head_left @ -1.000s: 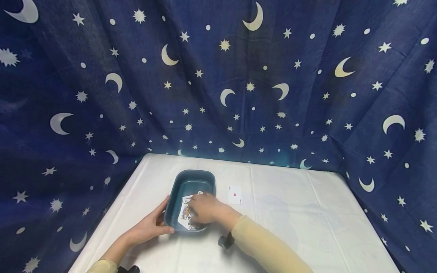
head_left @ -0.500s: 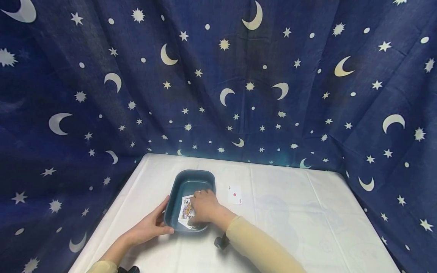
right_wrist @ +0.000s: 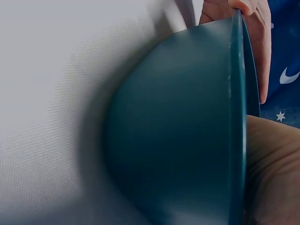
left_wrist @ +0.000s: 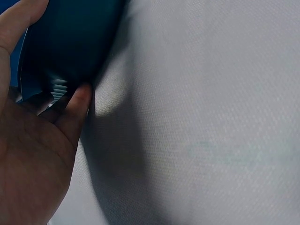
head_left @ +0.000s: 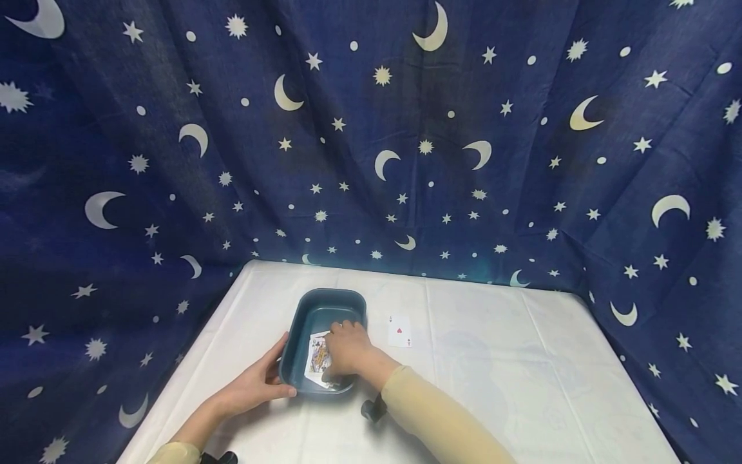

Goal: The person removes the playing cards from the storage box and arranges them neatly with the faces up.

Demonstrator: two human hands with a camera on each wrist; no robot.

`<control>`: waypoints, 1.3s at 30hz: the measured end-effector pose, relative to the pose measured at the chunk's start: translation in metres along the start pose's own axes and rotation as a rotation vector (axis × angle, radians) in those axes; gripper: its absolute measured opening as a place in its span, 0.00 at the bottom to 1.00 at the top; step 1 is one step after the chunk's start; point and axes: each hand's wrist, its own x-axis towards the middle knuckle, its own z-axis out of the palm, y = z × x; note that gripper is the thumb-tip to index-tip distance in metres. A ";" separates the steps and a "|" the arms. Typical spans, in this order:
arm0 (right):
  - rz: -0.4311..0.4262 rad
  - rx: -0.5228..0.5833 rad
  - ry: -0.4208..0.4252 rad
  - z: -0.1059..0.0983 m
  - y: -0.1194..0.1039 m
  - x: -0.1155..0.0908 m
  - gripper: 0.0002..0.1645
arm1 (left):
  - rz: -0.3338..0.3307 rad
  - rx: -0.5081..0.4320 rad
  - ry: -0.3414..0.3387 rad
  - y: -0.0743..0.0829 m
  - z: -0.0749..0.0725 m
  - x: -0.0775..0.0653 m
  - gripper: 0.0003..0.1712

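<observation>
A dark teal tub [head_left: 297, 335] stands on the white-covered table in the head view. My left hand [head_left: 249, 390] grips its near left corner, thumb at the rim and fingers along the outer wall; in the left wrist view the hand [left_wrist: 37, 154] holds the tub [left_wrist: 75, 37] the same way. Inside the tub lie face-up playing cards [head_left: 315, 357], a court card on top. My right hand [head_left: 350, 351] reaches in over the right wall, fingers curled over the cards and thumb at their near edge; its fingertips are hidden. The right wrist view shows the tub's outer wall [right_wrist: 178, 122].
An ace of hearts [head_left: 399, 332] lies face up on the table just right of the tub. A white cloth [head_left: 498, 361] covers the table. Behind and beside it hangs a dark blue curtain [head_left: 348, 161] with moons and stars.
My right hand has shifted slightly inside the tub, its fingers moving away from me. The cards beneath it have turned and slid a little to the right. The left hand and tub stay put.
</observation>
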 end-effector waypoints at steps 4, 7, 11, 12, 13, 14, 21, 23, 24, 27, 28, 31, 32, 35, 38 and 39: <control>-0.005 -0.002 0.004 0.001 0.000 0.000 0.48 | -0.002 -0.002 0.004 -0.001 0.000 0.000 0.67; -0.011 -0.006 0.003 0.002 0.001 0.000 0.52 | -0.002 -0.006 0.003 -0.001 0.000 0.000 0.67; -0.016 0.009 -0.001 0.002 0.002 -0.001 0.55 | 0.005 -0.014 -0.003 -0.002 0.000 0.000 0.66; -0.015 0.016 -0.001 0.002 0.002 -0.001 0.55 | 0.007 -0.018 -0.004 -0.002 0.000 0.000 0.66; -0.015 0.023 -0.001 0.002 0.002 -0.001 0.55 | 0.008 -0.020 -0.006 -0.002 0.000 0.000 0.66; -0.014 0.027 0.001 0.002 0.002 -0.001 0.56 | 0.008 -0.019 -0.006 -0.001 0.000 0.000 0.66; -0.004 0.014 0.005 0.002 0.000 -0.001 0.52 | 0.005 -0.014 0.000 0.001 0.001 0.000 0.66; -0.004 0.006 0.006 0.002 -0.001 -0.001 0.50 | 0.005 -0.021 -0.003 0.002 0.001 0.000 0.67; -0.003 0.004 0.007 0.002 -0.001 -0.001 0.50 | 0.006 -0.022 -0.003 0.002 0.000 0.000 0.67; 0.000 -0.002 0.007 0.002 -0.001 -0.001 0.50 | 0.006 -0.024 -0.002 0.003 0.000 0.000 0.67; -0.001 -0.005 0.007 0.003 -0.001 -0.001 0.51 | 0.004 -0.021 0.001 0.003 0.000 0.000 0.67; 0.000 -0.004 0.007 0.004 -0.001 0.000 0.52 | -0.006 -0.010 0.009 0.003 0.001 0.000 0.67; 0.000 -0.003 0.008 0.004 -0.001 0.000 0.53 | -0.010 -0.005 0.012 0.003 0.001 0.000 0.67; -0.009 -0.010 0.018 0.005 0.000 0.000 0.53 | -0.015 0.005 0.014 0.003 0.001 0.000 0.67; -0.019 -0.005 0.031 0.008 0.001 0.001 0.54 | -0.013 0.007 0.012 0.003 0.001 0.000 0.67; -0.024 -0.002 0.035 0.008 0.001 0.001 0.55 | -0.010 0.004 0.010 0.002 0.001 0.000 0.67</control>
